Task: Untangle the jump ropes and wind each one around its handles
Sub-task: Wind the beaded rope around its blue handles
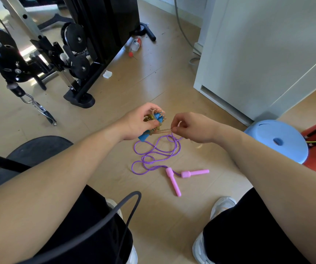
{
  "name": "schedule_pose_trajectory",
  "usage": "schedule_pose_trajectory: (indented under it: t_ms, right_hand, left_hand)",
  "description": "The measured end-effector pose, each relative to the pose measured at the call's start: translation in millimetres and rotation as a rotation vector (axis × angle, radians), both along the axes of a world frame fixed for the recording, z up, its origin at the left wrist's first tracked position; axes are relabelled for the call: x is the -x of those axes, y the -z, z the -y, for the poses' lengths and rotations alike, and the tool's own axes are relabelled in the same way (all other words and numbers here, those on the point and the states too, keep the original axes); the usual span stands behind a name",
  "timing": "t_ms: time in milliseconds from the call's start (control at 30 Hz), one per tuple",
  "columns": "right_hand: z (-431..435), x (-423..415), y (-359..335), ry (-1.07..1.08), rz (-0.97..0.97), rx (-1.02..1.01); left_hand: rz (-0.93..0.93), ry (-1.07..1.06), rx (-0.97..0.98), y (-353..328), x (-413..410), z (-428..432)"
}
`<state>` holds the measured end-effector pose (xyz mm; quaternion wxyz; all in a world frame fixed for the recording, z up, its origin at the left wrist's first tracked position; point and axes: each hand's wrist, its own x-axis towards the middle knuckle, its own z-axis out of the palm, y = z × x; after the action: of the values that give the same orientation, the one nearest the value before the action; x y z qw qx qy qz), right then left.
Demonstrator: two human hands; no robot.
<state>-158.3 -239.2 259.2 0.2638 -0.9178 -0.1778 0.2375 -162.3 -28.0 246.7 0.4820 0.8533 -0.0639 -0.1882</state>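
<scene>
Purple rope (179, 149) loose on open floor (153, 216), blue stool (263, 134) well apart.

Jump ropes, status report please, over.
Left hand grips blue handles, pale rope partly wound round them. Right hand pinches its loose strand. Purple rope lies unwound on floor, pink handles at its ends.

No legible text; bottle label (136, 42) too blurred.
</scene>
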Motion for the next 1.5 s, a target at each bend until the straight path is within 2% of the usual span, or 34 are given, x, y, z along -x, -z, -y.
schedule_pose_trajectory:
  t_ms: [100,233,367,467,667,767,867,1133,1367,1500]
  right_hand:
    - [4.3,-0.4,-7.5,0.087,-0.172,-0.236]
    - [6.2,-0.8,-15.9,0.15,-0.422,-0.53]
    - [8.3,-1.4,-17.4,0.198,-0.613,-0.681]
    - [12.2,-3.2,-18.6,0.161,-0.707,-0.722]
    - [16.1,-3.4,-12.1,0.056,-0.619,-0.816]
    - [9.7,-2.4,-13.0,0.246,-0.478,-0.858]
    - [2.1,-3.1,-11.7,0.43,-0.286,-0.787]
    - [-11.9,-3.6,-10.6,0.647,-0.117,-0.823]
    - [-16.0,-3.3,-11.7,0.639,-0.017,-0.759]
    - [-17.2,-6.2,-12.7,0.679,-0.123,-0.873]
  left_hand:
    - [-0.101,-0.074,0.149,-3.8,0.2,1.7]
    - [-0.13,-0.078,0.167,-4.8,1.9,6.2]
    - [-0.171,-0.03,0.143,-2.7,5.3,6.6]
    - [-0.169,0.0,0.144,-2.2,6.2,6.4]
    - [-0.183,-0.012,0.204,-4.6,6.1,5.2]
    - [-0.177,-0.08,0.247,-5.1,5.0,7.1]
    - [-0.163,-0.163,0.327,-8.4,6.2,11.8]
    - [-0.039,-0.232,0.323,-11.4,6.3,25.1]
    - [0.093,-0.263,0.159,-7.0,6.3,31.2]
    - [0.239,-0.276,0.005,-2.3,1.6,31.2]
